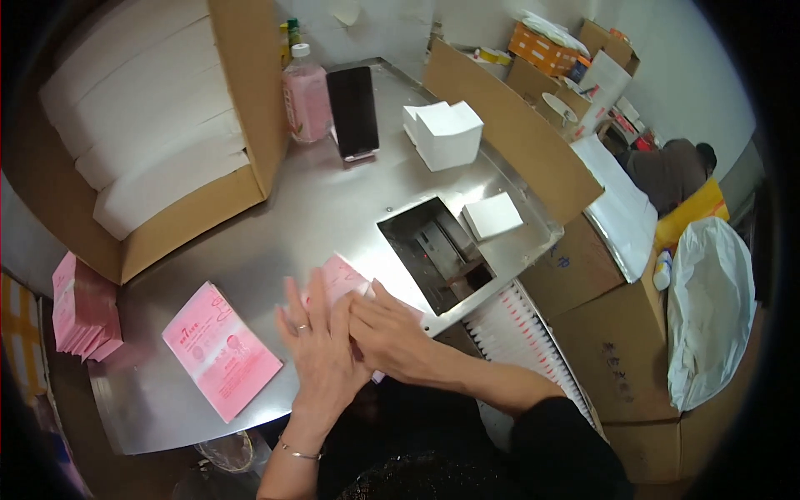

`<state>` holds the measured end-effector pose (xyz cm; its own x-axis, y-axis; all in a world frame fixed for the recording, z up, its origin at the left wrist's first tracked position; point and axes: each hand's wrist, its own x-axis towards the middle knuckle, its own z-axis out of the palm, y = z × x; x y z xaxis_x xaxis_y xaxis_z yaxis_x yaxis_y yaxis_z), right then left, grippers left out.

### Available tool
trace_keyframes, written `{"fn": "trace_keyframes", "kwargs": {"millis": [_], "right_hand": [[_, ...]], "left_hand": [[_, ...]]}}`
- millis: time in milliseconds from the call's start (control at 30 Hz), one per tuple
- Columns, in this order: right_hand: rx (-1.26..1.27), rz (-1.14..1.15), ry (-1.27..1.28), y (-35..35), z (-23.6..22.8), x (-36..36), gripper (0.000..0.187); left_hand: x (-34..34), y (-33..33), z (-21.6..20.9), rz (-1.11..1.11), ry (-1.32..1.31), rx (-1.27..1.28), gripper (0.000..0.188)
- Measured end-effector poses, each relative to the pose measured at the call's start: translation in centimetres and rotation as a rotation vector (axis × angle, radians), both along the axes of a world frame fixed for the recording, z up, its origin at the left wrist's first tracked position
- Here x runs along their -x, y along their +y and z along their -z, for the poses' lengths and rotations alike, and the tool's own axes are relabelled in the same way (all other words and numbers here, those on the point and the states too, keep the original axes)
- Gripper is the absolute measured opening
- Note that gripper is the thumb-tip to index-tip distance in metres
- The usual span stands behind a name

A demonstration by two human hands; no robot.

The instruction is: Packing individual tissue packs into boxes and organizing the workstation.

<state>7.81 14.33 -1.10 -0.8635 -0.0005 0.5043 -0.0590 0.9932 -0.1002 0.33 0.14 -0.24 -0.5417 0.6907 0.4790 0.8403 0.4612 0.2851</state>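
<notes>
Both my hands meet over a pink printed plastic packet on the metal table. My left hand, with a ring and a bracelet, lies across it with its fingers stretched and spread. From the right, my right hand crosses to the left hand's inner side, its fingers bent and pressed together at the packet; their tips are partly hidden. The packet's far end shows beyond the fingers, and another bit shows right of the right hand. Left of my hands lies a flat stack of similar pink packets.
A bundle of pink packets stands far left, beside an open carton of white blocks. Behind are a pink bottle and a propped phone. White blocks flank a rectangular table opening. A person bends over far right.
</notes>
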Motion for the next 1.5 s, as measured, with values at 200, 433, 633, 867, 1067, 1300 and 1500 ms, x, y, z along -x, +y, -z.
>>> {"fn": "trace_keyframes", "kwargs": {"millis": [200, 433, 633, 867, 1067, 1300, 1500], "right_hand": [[-0.274, 0.766, 0.291, 10.3, -1.3, -3.4, 0.013], [-0.075, 0.811, 0.085, 14.9, 1.8, -6.1, 0.018], [-0.116, 0.716, 0.259, 15.7, 2.3, -6.0, 0.013], [-0.081, 0.758, 0.140, 15.8, 2.0, -6.1, 0.013], [-0.104, 0.748, 0.230, 16.3, 1.9, -6.3, 0.020], [-0.079, -0.016, 0.133, 2.1, -0.9, -4.5, 0.039], [-0.028, 0.043, -0.122, 0.5, 1.2, -0.2, 0.033]], "left_hand": [[0.5, -0.4, 0.2, 0.003, 0.046, 0.156, 0.050], [0.1, 0.0, -2.1, 0.037, 0.091, 0.213, 0.054], [-0.4, 0.3, -0.5, 0.088, 0.132, 0.229, 0.052], [-0.6, 0.4, -0.6, 0.166, -0.006, 0.104, 0.044], [-0.5, 0.3, -0.2, 0.144, -0.010, 0.049, 0.039], [-0.1, -1.8, -1.1, 0.309, -0.205, 0.075, 0.053], [-1.0, -1.1, -1.6, 0.312, -0.166, 0.022, 0.077]]}}
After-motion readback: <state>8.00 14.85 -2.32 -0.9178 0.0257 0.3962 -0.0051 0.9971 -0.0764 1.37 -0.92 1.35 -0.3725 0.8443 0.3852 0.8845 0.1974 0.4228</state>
